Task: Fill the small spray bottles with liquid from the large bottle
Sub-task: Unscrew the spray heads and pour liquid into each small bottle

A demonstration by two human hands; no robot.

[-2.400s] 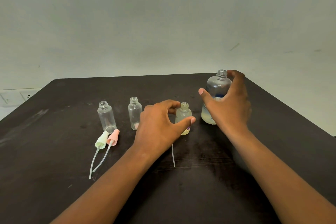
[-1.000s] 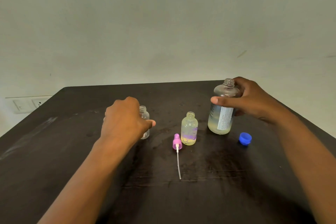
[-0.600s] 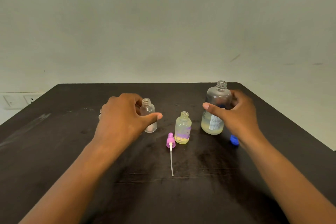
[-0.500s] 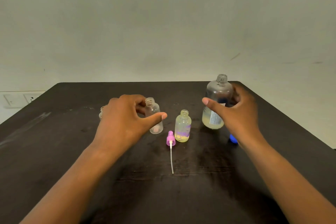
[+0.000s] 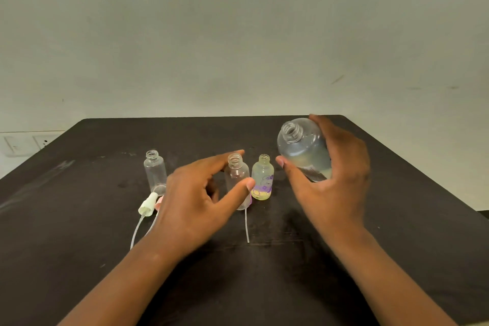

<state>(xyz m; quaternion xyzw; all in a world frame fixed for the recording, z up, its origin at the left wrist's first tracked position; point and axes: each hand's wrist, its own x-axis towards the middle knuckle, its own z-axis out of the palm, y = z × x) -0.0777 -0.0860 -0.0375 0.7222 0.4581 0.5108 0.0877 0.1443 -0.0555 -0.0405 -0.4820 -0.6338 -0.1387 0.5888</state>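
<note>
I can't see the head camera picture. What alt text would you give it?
A person's right hand tilts an uncapped large bottle of pale liquid toward an empty small bottle steadied by the left hand on a dark table. Beside it stand a yellowish filled small bottle and another empty one.

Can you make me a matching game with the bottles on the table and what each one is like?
Things:
1. large bottle
2. small bottle with purple print
3. far-left small bottle
4. white sprayer top

States:
A. standing empty, no hand near it
B. lying on the table with its tube attached
C. lifted and tilted in the right hand
D. standing with yellowish liquid inside

Pairs: 1-C, 2-D, 3-A, 4-B
</note>
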